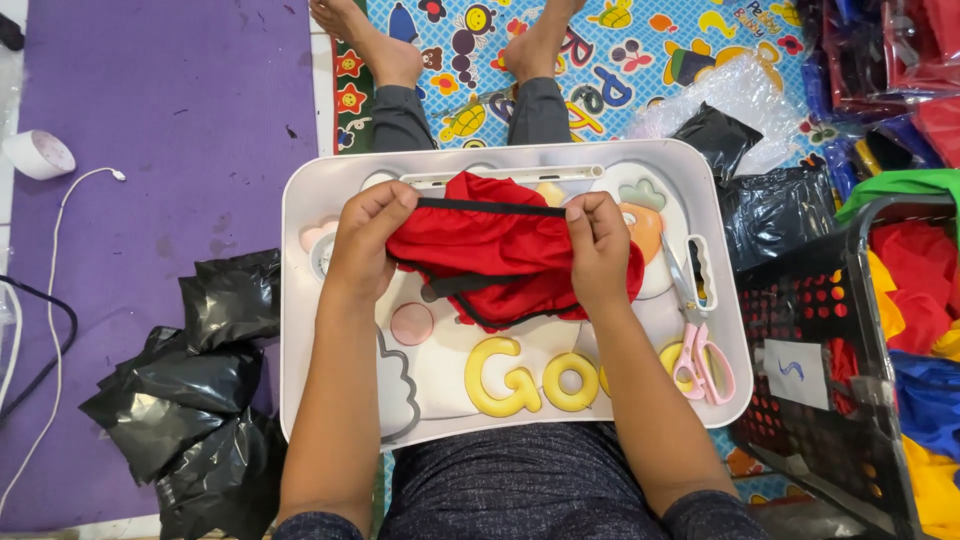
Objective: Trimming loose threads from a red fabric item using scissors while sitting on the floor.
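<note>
Both of your hands pinch the black elastic band of the red cloth piece (505, 260): your left hand (365, 240) has its grip closed on the band's left end, your right hand (598, 245) on its right end, and the band runs taut and straight between them. Judging by its folds, it is light, soft and limp, likely a bit slick; the band looks like the firmest place to take hold, since the rest would bunch and sag. It is bright red with black trim along the edges, gathered in loose wrinkles below the band. It hangs over the far middle of the white desk (300, 330) on your lap, touching its top. Pink scissors (703, 355) lie near the desk's right edge, yellow letters (520, 378) along its near edge. Black plastic bags (190, 390) sit on the floor left of the desk; a black basket (830, 330) of coloured cloth stands right.
</note>
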